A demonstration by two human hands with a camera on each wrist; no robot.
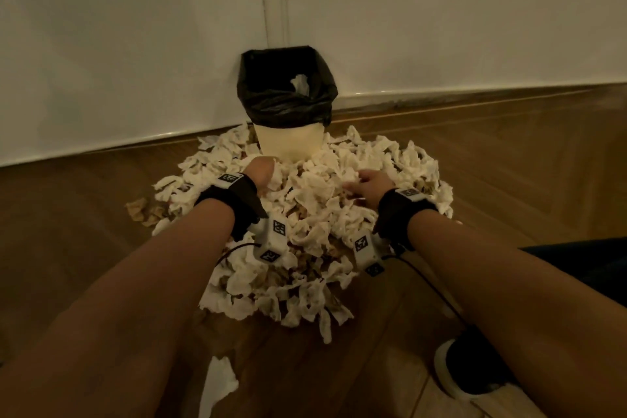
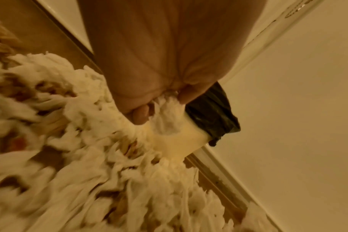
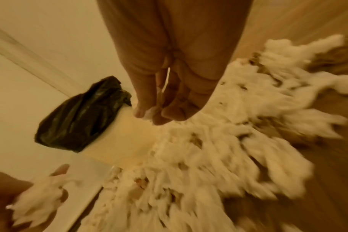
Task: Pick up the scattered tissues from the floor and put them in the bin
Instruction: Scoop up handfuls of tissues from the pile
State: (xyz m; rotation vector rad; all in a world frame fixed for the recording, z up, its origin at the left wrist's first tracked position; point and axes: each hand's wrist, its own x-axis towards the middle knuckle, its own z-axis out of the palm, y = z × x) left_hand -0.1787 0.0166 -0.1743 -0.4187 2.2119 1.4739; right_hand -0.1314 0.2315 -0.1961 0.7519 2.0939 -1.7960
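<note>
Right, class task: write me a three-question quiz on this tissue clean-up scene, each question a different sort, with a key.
1. True or false: the bin stands against the wall with a black liner folded over its rim.
2. Multiple choice: what does the left hand hold? A) nothing B) a clump of tissue C) the bin liner
3. Fill in the missing word: most tissues still lie in a pile on the ____.

Key
1. True.
2. B; in the left wrist view the fingers curl round white tissue.
3. Floor; only one tissue shows inside the bin, while the right hand pinches a small scrap over the pile.
</note>
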